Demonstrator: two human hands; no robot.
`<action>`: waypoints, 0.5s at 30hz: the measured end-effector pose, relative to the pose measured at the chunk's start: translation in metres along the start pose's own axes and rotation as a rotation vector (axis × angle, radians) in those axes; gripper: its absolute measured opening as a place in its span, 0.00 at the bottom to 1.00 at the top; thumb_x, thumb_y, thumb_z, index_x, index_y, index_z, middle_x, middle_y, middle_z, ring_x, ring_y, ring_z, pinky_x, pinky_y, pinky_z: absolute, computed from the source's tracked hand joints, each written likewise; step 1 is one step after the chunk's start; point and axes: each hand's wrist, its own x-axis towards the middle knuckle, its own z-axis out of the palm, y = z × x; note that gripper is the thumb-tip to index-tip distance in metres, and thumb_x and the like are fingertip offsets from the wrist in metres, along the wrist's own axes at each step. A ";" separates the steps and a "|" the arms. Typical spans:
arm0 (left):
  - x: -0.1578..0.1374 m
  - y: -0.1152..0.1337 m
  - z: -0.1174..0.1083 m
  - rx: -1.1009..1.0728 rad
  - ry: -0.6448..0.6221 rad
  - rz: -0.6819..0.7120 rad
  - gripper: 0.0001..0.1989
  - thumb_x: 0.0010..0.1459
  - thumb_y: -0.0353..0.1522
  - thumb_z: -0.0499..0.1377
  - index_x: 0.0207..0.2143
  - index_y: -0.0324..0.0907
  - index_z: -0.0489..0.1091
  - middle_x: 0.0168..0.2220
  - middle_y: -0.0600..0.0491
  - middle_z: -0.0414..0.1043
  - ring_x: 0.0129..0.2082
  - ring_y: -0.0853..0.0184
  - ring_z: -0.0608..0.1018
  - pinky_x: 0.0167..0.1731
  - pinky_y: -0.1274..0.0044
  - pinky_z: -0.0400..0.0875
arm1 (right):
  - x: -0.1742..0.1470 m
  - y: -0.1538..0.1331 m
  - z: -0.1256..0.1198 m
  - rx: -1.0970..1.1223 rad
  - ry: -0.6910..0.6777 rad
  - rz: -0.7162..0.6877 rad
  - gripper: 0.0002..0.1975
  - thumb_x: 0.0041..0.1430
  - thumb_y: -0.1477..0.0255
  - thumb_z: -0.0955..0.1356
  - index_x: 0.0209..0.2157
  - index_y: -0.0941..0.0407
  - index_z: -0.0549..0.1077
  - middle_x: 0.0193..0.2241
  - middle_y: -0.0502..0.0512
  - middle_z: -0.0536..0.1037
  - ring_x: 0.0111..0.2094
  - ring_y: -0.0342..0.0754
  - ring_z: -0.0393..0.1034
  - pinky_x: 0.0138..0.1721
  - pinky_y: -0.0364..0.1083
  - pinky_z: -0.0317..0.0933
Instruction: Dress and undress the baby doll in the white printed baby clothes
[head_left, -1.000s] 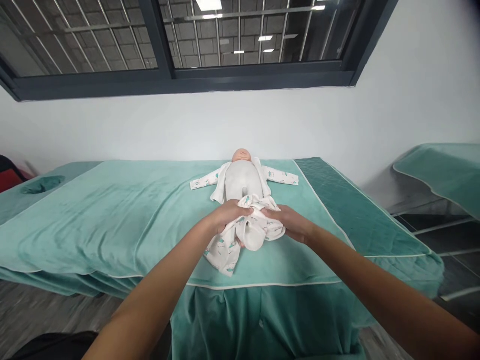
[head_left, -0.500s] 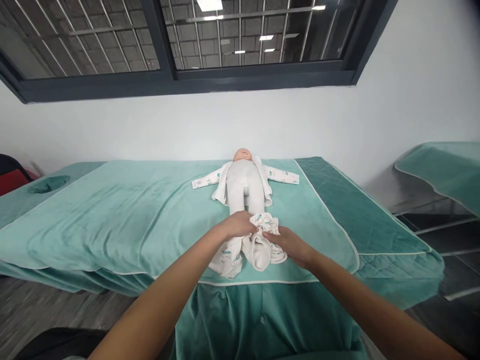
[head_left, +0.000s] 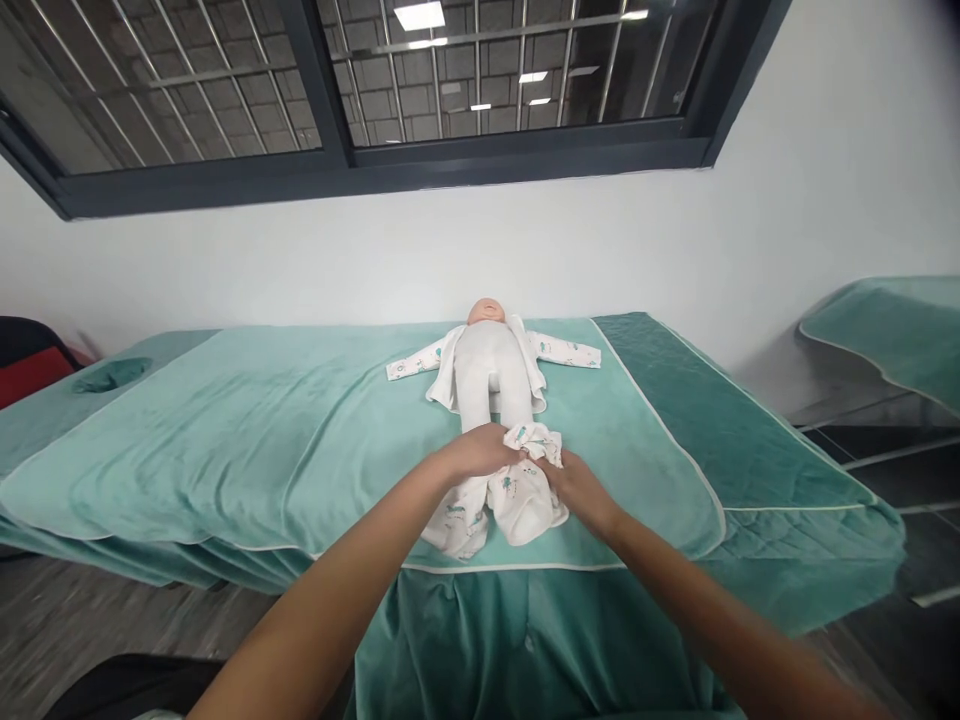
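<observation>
A baby doll [head_left: 491, 362] lies on its back on the bed, head toward the wall and legs toward me. It has a white body, and an open printed baby jacket [head_left: 568, 351] is spread under it with the sleeves out to both sides. At its feet my left hand [head_left: 491, 450] is closed on a pair of white printed baby pants [head_left: 525, 505]. My right hand [head_left: 583, 490] pinches the bunched waist of the same pants from the other side. Both pant legs hang toward the bed's near edge. The doll's feet are hidden behind the hands and cloth.
A light green blanket [head_left: 225, 440] covers most of the massage bed, with a darker quilted cover [head_left: 720, 420] at the right. The bed has a face hole [head_left: 112, 375] at its left end. A wall and barred window [head_left: 480, 80] stand behind. Another green bed [head_left: 892, 330] is at right.
The right pant leg has turned and smoothed out, so its printed side now shows. My right hand has shifted slightly at the waist; both hands still hold the pants.
</observation>
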 end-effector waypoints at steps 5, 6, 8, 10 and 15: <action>-0.002 0.006 -0.005 -0.092 -0.079 -0.014 0.16 0.53 0.40 0.63 0.41 0.41 0.77 0.44 0.48 0.79 0.45 0.57 0.77 0.42 0.73 0.69 | 0.004 0.001 0.003 0.051 0.086 -0.029 0.25 0.56 0.53 0.70 0.49 0.54 0.75 0.47 0.58 0.80 0.49 0.61 0.73 0.49 0.55 0.65; -0.004 0.009 -0.006 -0.123 -0.101 -0.017 0.17 0.53 0.41 0.63 0.42 0.41 0.77 0.45 0.48 0.79 0.46 0.58 0.77 0.43 0.73 0.69 | 0.004 0.001 0.003 0.049 0.105 -0.041 0.25 0.56 0.53 0.69 0.49 0.55 0.75 0.47 0.59 0.80 0.49 0.60 0.72 0.49 0.54 0.65; -0.010 0.014 -0.012 -0.176 -0.165 -0.030 0.19 0.53 0.43 0.64 0.43 0.41 0.77 0.46 0.48 0.78 0.47 0.58 0.77 0.44 0.73 0.69 | 0.004 0.001 0.002 0.037 0.142 -0.061 0.23 0.56 0.54 0.69 0.47 0.54 0.76 0.47 0.59 0.80 0.50 0.60 0.72 0.49 0.54 0.65; -0.015 0.017 -0.020 -0.213 -0.229 -0.044 0.20 0.53 0.44 0.65 0.44 0.42 0.76 0.47 0.48 0.77 0.47 0.59 0.77 0.43 0.74 0.69 | 0.006 0.000 -0.001 0.027 0.167 -0.085 0.19 0.56 0.56 0.69 0.44 0.54 0.76 0.45 0.58 0.80 0.48 0.59 0.72 0.48 0.53 0.65; -0.014 0.013 -0.033 -0.291 -0.292 -0.041 0.19 0.46 0.37 0.70 0.41 0.41 0.74 0.41 0.50 0.77 0.41 0.62 0.78 0.39 0.74 0.70 | 0.022 0.001 -0.005 0.030 0.219 -0.157 0.13 0.55 0.59 0.68 0.37 0.54 0.73 0.37 0.54 0.79 0.40 0.55 0.70 0.42 0.50 0.63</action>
